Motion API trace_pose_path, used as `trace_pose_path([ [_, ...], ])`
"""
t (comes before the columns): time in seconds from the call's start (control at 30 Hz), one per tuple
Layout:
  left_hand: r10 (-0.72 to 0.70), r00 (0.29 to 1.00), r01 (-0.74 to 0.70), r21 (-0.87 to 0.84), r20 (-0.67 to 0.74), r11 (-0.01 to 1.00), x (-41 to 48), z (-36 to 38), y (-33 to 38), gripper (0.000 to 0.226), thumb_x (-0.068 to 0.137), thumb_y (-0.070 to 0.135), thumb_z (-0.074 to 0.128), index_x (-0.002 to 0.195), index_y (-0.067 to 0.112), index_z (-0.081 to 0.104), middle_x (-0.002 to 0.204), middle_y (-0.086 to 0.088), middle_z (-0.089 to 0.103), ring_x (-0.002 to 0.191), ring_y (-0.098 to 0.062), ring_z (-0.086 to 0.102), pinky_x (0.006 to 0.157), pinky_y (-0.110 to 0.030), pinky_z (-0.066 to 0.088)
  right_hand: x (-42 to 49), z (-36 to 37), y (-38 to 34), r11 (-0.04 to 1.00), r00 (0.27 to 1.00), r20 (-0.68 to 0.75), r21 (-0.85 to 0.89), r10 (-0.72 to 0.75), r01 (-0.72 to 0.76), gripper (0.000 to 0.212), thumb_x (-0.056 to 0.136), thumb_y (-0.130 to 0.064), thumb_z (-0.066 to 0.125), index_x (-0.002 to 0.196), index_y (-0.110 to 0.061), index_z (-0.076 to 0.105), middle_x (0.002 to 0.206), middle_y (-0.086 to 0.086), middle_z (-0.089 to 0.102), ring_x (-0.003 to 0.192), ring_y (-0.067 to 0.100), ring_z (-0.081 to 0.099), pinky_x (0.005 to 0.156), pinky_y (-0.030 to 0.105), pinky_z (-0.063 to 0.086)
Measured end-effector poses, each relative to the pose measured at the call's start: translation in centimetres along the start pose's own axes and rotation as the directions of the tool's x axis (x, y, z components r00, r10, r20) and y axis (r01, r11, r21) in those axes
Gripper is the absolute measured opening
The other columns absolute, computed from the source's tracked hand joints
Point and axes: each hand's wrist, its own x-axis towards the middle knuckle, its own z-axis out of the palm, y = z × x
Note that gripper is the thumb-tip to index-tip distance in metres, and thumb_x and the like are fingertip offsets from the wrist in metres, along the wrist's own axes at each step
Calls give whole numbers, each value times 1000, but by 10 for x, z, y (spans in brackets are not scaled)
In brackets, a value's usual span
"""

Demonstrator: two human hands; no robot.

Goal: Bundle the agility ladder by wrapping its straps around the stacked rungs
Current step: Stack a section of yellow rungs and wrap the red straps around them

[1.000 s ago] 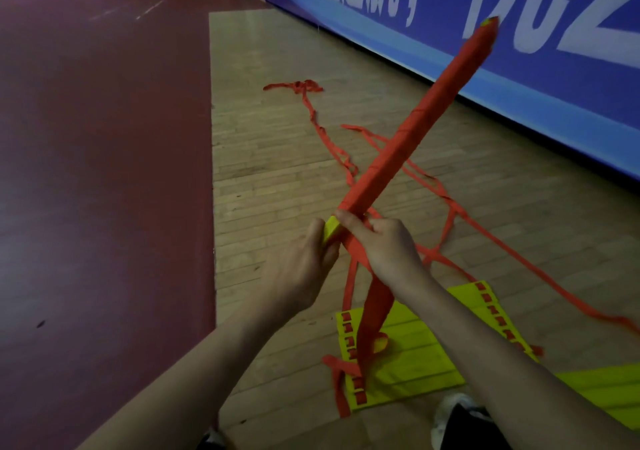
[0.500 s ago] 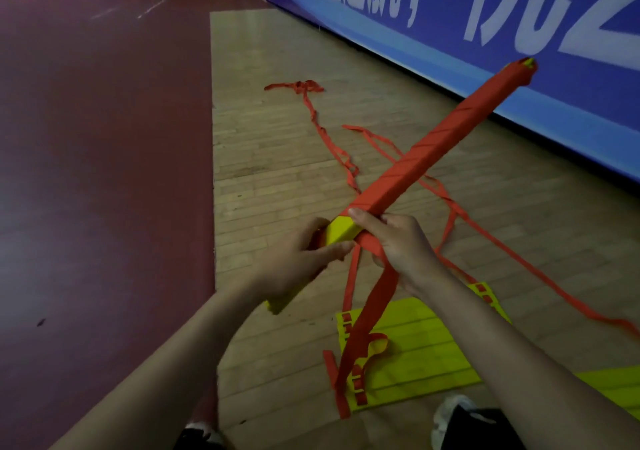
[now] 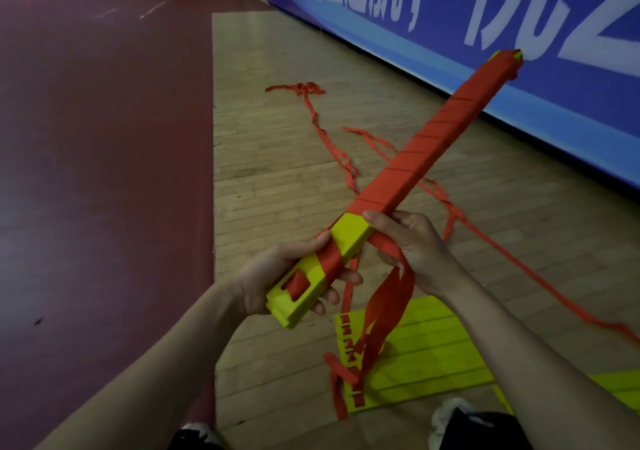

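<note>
Roughly at frame centre, the bundle of stacked rungs (image 3: 415, 158) is held in the air. It slants from the lower middle up toward the upper right, where its far tip crosses in front of the blue banner (image 3: 519, 33). Most of its length is covered in spiralled red strap; the near end is bare yellow plastic with one red band across it.

The left hand (image 3: 277, 276) grips that yellow near end, fingers curled under and thumb on top. The right hand (image 3: 412, 245), just beside it but not touching, clamps the red strap (image 3: 388, 297) against the bundle's edge where the wrapping stops. The strap's slack hangs from this hand down to the flat yellow rungs (image 3: 433, 352) lying on the wooden floor (image 3: 277, 172) at lower right.

Loose red straps (image 3: 306, 88) trail across the boards from mid-frame toward the right edge, passing beneath the bundle. The banner's lower edge closes off the right side. On the left, a straight seam separates the wood from a wide dark-red floor surface (image 3: 104, 172). A white shoe (image 3: 446, 411) shows at the bottom edge, near the flat rungs.
</note>
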Motion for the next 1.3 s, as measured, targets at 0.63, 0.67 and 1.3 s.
trace_pose_path([
  [0.63,-90,912,203,-250,400,947,20,-10,-24,52,95,50,42,111,2,56,68,-7,55,48,-13,52,52,-22,45,1,-7,1,998,996,69,39,49,-51,18,70,-23,68,69,-5,66,43,2,34,28,5,25,35,19,16],
  [0.67,-107,929,192,-216,353,957,18,-8,-22,51,95,51,40,107,5,57,66,-6,54,47,-12,52,51,-22,46,1,-7,1,998,997,66,32,52,-54,18,70,-24,69,69,-6,67,46,2,35,29,5,26,36,19,16],
  [1.3,185,914,-41,372,-361,927,8,25,-1,60,91,59,38,95,4,59,66,-12,54,48,-19,49,50,-27,46,3,-17,5,974,980,169,-219,101,-62,8,90,-8,60,92,-2,63,59,8,62,50,15,62,48,22,50],
])
